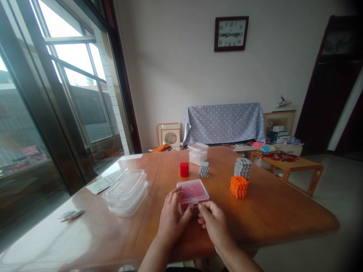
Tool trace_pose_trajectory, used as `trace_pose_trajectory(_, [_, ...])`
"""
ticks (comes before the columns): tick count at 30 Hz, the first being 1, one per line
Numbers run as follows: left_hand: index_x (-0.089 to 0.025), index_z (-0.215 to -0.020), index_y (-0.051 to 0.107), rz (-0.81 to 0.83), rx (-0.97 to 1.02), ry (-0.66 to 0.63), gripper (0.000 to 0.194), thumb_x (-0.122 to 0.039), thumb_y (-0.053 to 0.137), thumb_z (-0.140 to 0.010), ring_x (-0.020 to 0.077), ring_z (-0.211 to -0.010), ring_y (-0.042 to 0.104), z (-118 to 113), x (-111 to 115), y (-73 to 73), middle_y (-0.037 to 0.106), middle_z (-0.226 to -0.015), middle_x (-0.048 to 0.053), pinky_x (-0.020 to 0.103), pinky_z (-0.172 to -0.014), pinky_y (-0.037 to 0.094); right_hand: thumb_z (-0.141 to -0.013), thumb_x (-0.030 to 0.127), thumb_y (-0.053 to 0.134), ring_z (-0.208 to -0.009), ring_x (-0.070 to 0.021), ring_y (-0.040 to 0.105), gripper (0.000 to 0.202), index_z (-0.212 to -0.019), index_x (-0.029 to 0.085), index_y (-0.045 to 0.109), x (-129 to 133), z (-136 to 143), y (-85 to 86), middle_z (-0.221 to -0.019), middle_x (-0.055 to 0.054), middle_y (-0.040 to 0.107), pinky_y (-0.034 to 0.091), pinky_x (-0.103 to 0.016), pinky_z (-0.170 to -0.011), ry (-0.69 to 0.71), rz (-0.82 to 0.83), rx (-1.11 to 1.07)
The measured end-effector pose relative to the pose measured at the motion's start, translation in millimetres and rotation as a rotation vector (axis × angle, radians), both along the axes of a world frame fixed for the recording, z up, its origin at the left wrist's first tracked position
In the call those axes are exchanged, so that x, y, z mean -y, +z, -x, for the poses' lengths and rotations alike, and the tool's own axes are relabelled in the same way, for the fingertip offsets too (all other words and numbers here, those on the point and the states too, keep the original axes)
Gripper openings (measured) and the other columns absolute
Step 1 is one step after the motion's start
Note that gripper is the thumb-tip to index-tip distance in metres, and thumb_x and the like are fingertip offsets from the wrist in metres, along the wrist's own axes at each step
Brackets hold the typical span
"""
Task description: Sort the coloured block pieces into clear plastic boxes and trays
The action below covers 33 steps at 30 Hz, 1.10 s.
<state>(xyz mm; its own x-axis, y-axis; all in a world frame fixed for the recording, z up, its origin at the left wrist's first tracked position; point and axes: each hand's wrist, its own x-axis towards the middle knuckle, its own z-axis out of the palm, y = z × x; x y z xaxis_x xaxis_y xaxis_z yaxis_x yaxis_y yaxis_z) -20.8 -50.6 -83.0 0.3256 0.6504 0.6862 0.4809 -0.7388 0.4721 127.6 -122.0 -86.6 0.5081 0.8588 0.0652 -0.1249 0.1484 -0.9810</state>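
A small clear plastic box (193,192) with red or pink contents sits on the table, its lid lying on top. My left hand (173,209) grips the box's left side, fingers over the left edge and thumb at the front. At the front right edge, my right hand (212,221) pinches the box's rim between thumb and curled fingers. Beyond the box stand a red block stack (184,169) and a small grey block stack (204,169). An orange block stack (239,187) and a larger grey one (242,167) are to the right.
Stacked clear containers (126,192) stand on the left of the wooden table (159,189), by a printed sheet (104,182) and a crumpled packet (71,215). Another clear tub (197,153) is at the far edge. A low side table (303,166) stands beyond to the right.
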Motion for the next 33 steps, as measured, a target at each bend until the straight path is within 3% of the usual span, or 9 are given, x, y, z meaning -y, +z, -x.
trace_pose_trajectory(6, [-0.024,-0.121,0.058,0.013,0.016,-0.018,0.033,-0.023,0.064,-0.089,0.0288,-0.129,0.056,2,1,0.4,0.057,-0.14,0.011,0.05,-0.105,0.049,-0.071,0.068,0.074,-0.053,-0.0154,0.06,0.051,-0.078,0.018,0.068,-2,-4,-0.7,-0.063,-0.002,0.065,0.047,-0.025,-0.049,0.049,0.008,0.003])
trace_pose_trajectory(14, [-0.025,-0.125,0.057,0.014,-0.009,-0.009,0.035,-0.032,0.066,-0.092,0.0289,-0.13,0.055,3,2,1.2,0.056,-0.141,0.012,0.05,-0.107,0.049,-0.076,0.068,0.07,-0.066,-0.0202,0.064,0.049,-0.082,0.02,0.069,4,-12,-2.4,-0.073,-0.004,0.069,0.053,-0.03,-0.062,0.021,-0.052,0.09])
trace_pose_trajectory(19, [-0.025,-0.123,0.058,-0.012,-0.023,0.018,0.032,-0.034,0.065,-0.093,0.0295,-0.128,0.056,2,-4,-5.5,0.057,-0.14,0.012,0.05,-0.104,0.051,-0.085,0.06,0.066,-0.085,-0.0232,0.065,0.04,-0.096,0.021,0.065,2,-24,-1.0,-0.089,-0.005,0.07,0.053,-0.034,-0.081,-0.128,-0.154,0.211])
trace_pose_trajectory(24, [-0.026,-0.127,0.056,-0.037,-0.036,0.018,0.035,-0.032,0.064,-0.094,0.0293,-0.129,0.056,3,-7,-9.5,0.056,-0.142,0.011,0.05,-0.105,0.051,-0.088,0.052,0.067,-0.085,-0.0226,0.065,0.035,-0.105,0.023,0.06,-7,-30,-5.3,-0.092,-0.005,0.067,0.054,-0.035,-0.081,-0.058,-0.175,0.305])
trace_pose_trajectory(29, [-0.025,-0.126,0.056,-0.03,-0.039,0.018,0.034,-0.032,0.064,-0.094,0.0293,-0.129,0.056,3,-4,-6.4,0.056,-0.142,0.012,0.049,-0.105,0.051,-0.085,0.045,0.072,-0.102,-0.0256,0.065,0.034,-0.11,0.023,0.061,-10,-38,-14.5,-0.11,-0.009,0.067,0.052,-0.04,-0.092,-0.162,-0.192,0.516])
trace_pose_trajectory(33, [-0.024,-0.122,0.058,-0.026,-0.043,0.033,0.031,-0.031,0.065,-0.093,0.0281,-0.127,0.057,1,-2,-3.8,0.058,-0.139,0.011,0.048,-0.104,0.051,-0.087,0.045,0.07,-0.096,-0.0249,0.067,0.037,-0.114,0.023,0.059,-14,-40,-21.6,-0.109,-0.009,0.069,0.055,-0.038,-0.086,-0.093,-0.193,0.475])
